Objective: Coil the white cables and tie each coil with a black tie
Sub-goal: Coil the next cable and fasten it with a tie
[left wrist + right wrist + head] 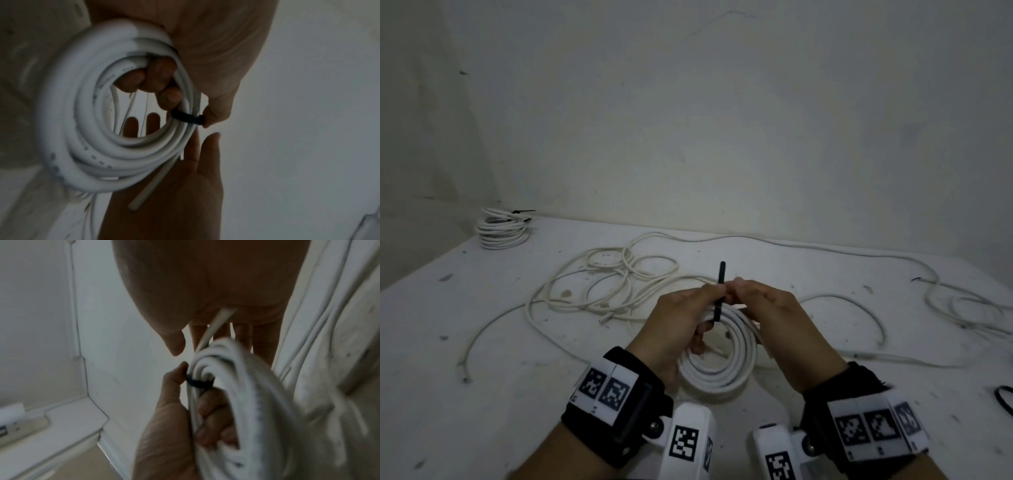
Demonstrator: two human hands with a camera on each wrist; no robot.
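A white cable coil (726, 370) hangs upright between my hands above the table. My left hand (681, 318) grips its top, fingers (156, 76) curled through the ring. A black tie (187, 117) wraps the strands there, and the left thumb (174, 378) presses on it. In the head view the tie's tail (721, 274) sticks straight up between the hands. My right hand (767, 308) lies with straight fingers (242, 335) against the coil's far side, its thumb (174, 345) off the tie. The coil's loose end (152, 185) runs across the right palm.
Tied white coils (501, 228) are stacked at the table's back left corner. Loose white cable (613, 281) sprawls behind my hands, and another length (962, 301) trails along the wall to the right. A black tie (1005, 399) lies at the right edge.
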